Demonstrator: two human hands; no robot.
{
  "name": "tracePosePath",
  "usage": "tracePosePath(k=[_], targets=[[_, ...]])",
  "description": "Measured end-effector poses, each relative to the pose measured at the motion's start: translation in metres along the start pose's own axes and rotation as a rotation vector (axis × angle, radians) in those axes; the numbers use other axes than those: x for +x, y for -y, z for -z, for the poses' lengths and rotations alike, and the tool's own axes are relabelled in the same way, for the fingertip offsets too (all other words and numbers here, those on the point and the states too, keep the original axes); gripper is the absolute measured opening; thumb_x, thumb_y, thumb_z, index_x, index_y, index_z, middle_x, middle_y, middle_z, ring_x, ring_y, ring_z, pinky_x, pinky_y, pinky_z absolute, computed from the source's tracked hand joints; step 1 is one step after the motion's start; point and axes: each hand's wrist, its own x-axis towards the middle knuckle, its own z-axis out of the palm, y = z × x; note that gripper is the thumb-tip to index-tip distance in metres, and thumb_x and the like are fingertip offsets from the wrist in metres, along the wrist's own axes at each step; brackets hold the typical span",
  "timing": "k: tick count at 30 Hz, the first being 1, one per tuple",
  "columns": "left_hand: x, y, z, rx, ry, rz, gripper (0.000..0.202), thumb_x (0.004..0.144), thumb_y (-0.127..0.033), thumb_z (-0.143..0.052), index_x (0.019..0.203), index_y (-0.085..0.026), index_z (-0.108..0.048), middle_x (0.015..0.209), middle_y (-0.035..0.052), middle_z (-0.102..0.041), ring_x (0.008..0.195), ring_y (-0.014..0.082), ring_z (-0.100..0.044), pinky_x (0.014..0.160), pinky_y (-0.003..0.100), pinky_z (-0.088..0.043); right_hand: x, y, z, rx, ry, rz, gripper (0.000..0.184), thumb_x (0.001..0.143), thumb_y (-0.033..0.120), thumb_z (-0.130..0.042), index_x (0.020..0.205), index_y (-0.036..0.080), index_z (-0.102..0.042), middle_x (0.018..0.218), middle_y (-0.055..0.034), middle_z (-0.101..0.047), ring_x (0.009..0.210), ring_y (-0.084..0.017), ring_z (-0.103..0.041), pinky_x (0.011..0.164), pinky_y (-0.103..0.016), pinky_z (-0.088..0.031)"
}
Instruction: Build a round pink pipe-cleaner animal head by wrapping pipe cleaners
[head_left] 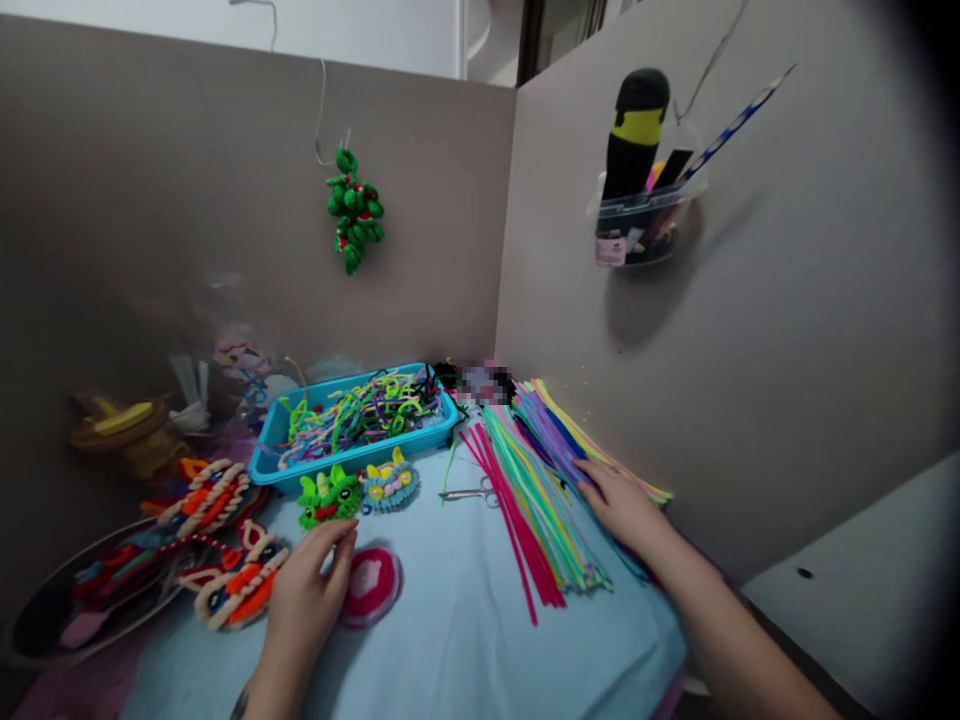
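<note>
My right hand (624, 505) lies over the purple pipe cleaners (551, 435) on the right of the table, its fingers stretched out and touching them. My left hand (311, 575) hovers at the front left with its fingers curled and fingertips drawn together; nothing shows between them. Just beyond it sits a green pipe-cleaner figure (330, 495) with horns and a red mouth. Beside that is a blue and yellow pipe-cleaner figure (390, 483). A round red container (373, 585) stands right of my left hand. Orange and beige pipe-cleaner figures (238, 580) lie to its left.
A blue tray (352, 455) holds tangled pipe-cleaner scraps. Scissors (469, 493) lie near red pipe cleaners (517, 520) and a mint-green bundle (551, 530). A dark bowl (37, 620) stands at left. A clear tub (649, 205) and green ornament (354, 215) hang on the walls.
</note>
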Motion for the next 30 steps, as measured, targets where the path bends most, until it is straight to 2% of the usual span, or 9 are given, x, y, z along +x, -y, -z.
tracePosePath(k=[2, 5, 7, 10, 13, 17, 20, 23, 30], targets=[[0.0, 0.0, 0.0, 0.001, 0.003, -0.003, 0.02, 0.087, -0.031, -0.05, 0.091, -0.017, -0.064, 0.087, 0.0071, -0.071, 0.079, 0.0185, -0.068, 0.071, 0.028, -0.054, -0.001, 0.003, -0.001, -0.025, -0.034, -0.008, 0.041, 0.087, 0.03, -0.044, 0.122, 0.014, -0.057, 0.125, -0.0136, -0.057, 0.118, -0.028, -0.049, 0.099, -0.044, -0.037], [0.0, 0.0, -0.001, 0.002, 0.0, 0.001, 0.02, 0.087, -0.031, -0.05, 0.091, -0.017, -0.064, 0.086, 0.0069, -0.071, 0.078, 0.0185, -0.068, 0.07, 0.028, -0.054, -0.007, 0.023, 0.002, -0.054, -0.177, -0.045, 0.034, 0.084, 0.03, -0.05, 0.112, 0.017, -0.063, 0.128, -0.0139, -0.053, 0.119, -0.033, -0.044, 0.095, -0.049, -0.038], [0.0, 0.001, -0.001, -0.003, 0.003, 0.001, 0.02, 0.087, -0.03, -0.05, 0.091, -0.017, -0.064, 0.086, 0.0068, -0.071, 0.078, 0.0185, -0.068, 0.07, 0.028, -0.054, -0.012, 0.044, 0.004, 0.012, -0.246, -0.011, 0.029, 0.086, 0.027, -0.046, 0.102, 0.016, -0.067, 0.119, -0.0143, -0.056, 0.113, -0.029, -0.048, 0.097, -0.043, -0.038], [-0.001, 0.001, -0.001, -0.006, 0.007, -0.003, 0.02, 0.086, -0.03, -0.051, 0.092, -0.017, -0.064, 0.087, 0.0067, -0.071, 0.079, 0.0188, -0.067, 0.071, 0.029, -0.054, -0.02, 0.074, 0.004, 0.153, -0.06, 0.101, 0.03, 0.085, 0.03, -0.049, 0.107, 0.015, -0.063, 0.11, -0.0132, -0.059, 0.104, -0.025, -0.054, 0.093, -0.037, -0.042], [-0.001, 0.0, 0.0, -0.009, 0.008, 0.006, 0.02, 0.086, -0.03, -0.051, 0.092, -0.017, -0.064, 0.087, 0.0069, -0.071, 0.079, 0.0192, -0.067, 0.072, 0.029, -0.054, -0.02, 0.087, 0.001, 0.14, 0.039, 0.011, 0.05, 0.075, 0.025, -0.057, 0.123, 0.012, -0.052, 0.116, -0.0169, -0.056, 0.107, -0.03, -0.053, 0.093, -0.041, -0.041], [0.0, -0.001, 0.001, -0.027, -0.006, 0.011, 0.019, 0.086, -0.029, -0.051, 0.091, -0.017, -0.064, 0.087, 0.0071, -0.071, 0.079, 0.0191, -0.067, 0.072, 0.029, -0.054, -0.006, 0.069, -0.001, 0.3, 0.023, -0.142, 0.049, 0.063, 0.013, -0.052, 0.112, 0.013, -0.054, 0.11, -0.0136, -0.06, 0.105, -0.026, -0.057, 0.093, -0.037, -0.042], [0.0, -0.001, 0.001, -0.024, -0.018, 0.004, 0.019, 0.086, -0.029, -0.051, 0.091, -0.016, -0.065, 0.087, 0.007, -0.071, 0.08, 0.0189, -0.067, 0.073, 0.029, -0.054, 0.003, 0.041, 0.005, 0.688, -0.026, -0.329, 0.043, 0.057, 0.018, -0.053, 0.101, 0.017, -0.054, 0.095, -0.0076, -0.066, 0.089, -0.024, -0.063, 0.081, -0.034, -0.048], [-0.001, -0.003, 0.0, -0.03, -0.005, 0.009, 0.019, 0.086, -0.029, -0.051, 0.092, -0.017, -0.065, 0.088, 0.0073, -0.071, 0.082, 0.019, -0.067, 0.074, 0.029, -0.053, 0.005, 0.017, 0.012, 1.05, 0.058, -0.43, 0.042, 0.055, 0.028, -0.06, 0.096, 0.019, -0.057, 0.084, -0.0038, -0.07, 0.077, -0.023, -0.066, 0.07, -0.031, -0.051], [-0.002, -0.006, 0.001, -0.049, 0.016, 0.041, 0.02, 0.087, -0.03, -0.049, 0.093, -0.018, -0.065, 0.091, 0.0079, -0.07, 0.084, 0.0195, -0.066, 0.074, 0.031, -0.053, -0.001, 0.007, 0.018, 1.154, 0.141, -0.316, 0.045, 0.065, 0.036, -0.053, 0.105, 0.017, -0.062, 0.094, -0.0082, -0.072, 0.083, -0.025, -0.068, 0.079, -0.037, -0.052]])
